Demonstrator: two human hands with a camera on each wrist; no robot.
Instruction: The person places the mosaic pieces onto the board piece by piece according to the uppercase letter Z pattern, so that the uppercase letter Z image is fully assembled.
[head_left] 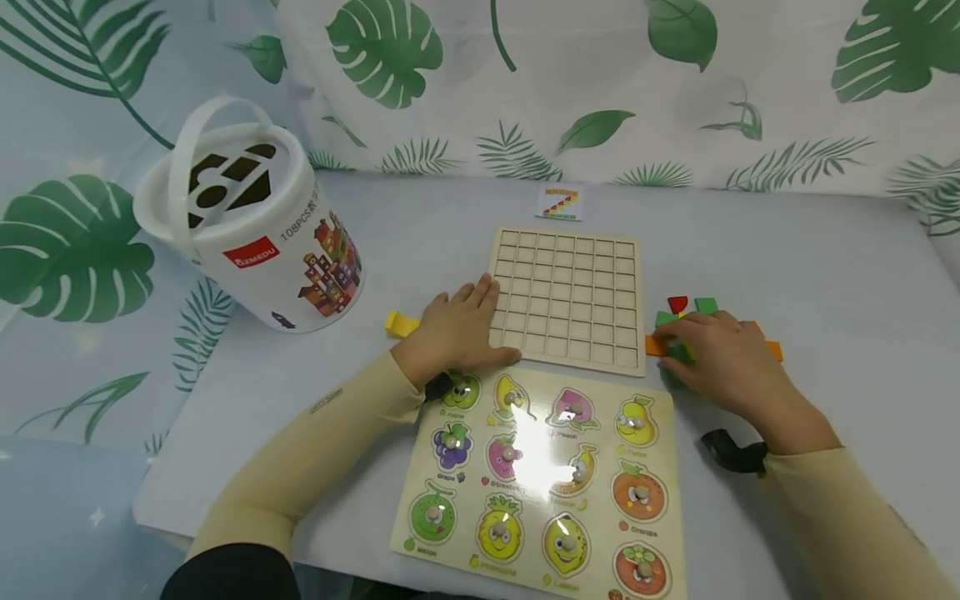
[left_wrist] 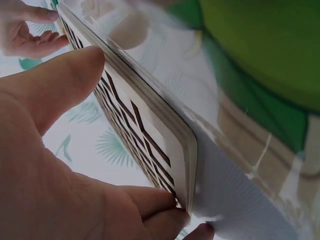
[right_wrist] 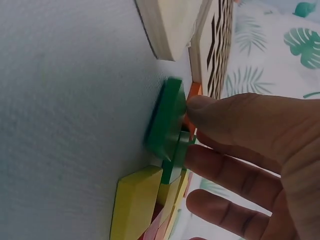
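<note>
My left hand (head_left: 461, 329) rests at the lower-left corner of a wooden grid board (head_left: 570, 304), fingers extended along its left side and thumb at its near edge. The left wrist view shows the thumb (left_wrist: 82, 67) against the board's edge. At the board's right, my right hand (head_left: 723, 358) reaches over a group of coloured wooden blocks, partly covering them. Its thumb (right_wrist: 202, 107) and fingers are spread apart beside a green block (right_wrist: 167, 120) and an orange block (right_wrist: 194, 91). A yellow block (right_wrist: 135, 202) lies nearby.
A fruit knob puzzle (head_left: 532, 546) lies in front of the grid board. A white lidded bucket (head_left: 262, 283) stands at back left. A small pattern card (head_left: 560, 202) lies behind the board. A yellow block (head_left: 401, 324) sits beside my left wrist, a red piece (head_left: 678, 304) beyond my right hand.
</note>
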